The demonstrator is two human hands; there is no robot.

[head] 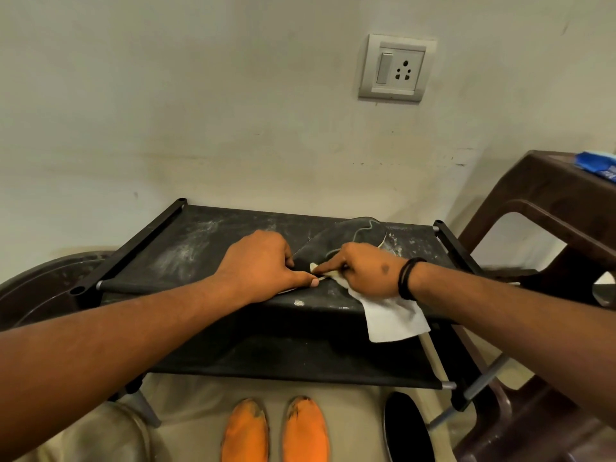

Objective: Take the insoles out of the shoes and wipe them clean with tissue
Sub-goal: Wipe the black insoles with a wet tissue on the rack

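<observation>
A dark insole (pixel 346 235) lies on the dusty black fabric top of a shoe rack (pixel 186 241). My left hand (pixel 263 265) holds down the insole's near end, fingers curled over its edge, thumb stretched toward the right hand. My right hand (pixel 363 271) grips a white tissue (pixel 393 320) and presses it on the insole with the forefinger out straight. The tissue's loose end hangs over the rack's front edge. A pair of orange shoes (pixel 276 431) stands on the floor below, and a black shoe or insole (pixel 408 428) lies to their right.
A brown plastic stool (pixel 546 208) stands at the right with a blue packet (pixel 598 163) on top. A dark round tub (pixel 43 288) sits left of the rack. A wall with a switch socket (pixel 396 66) is close behind.
</observation>
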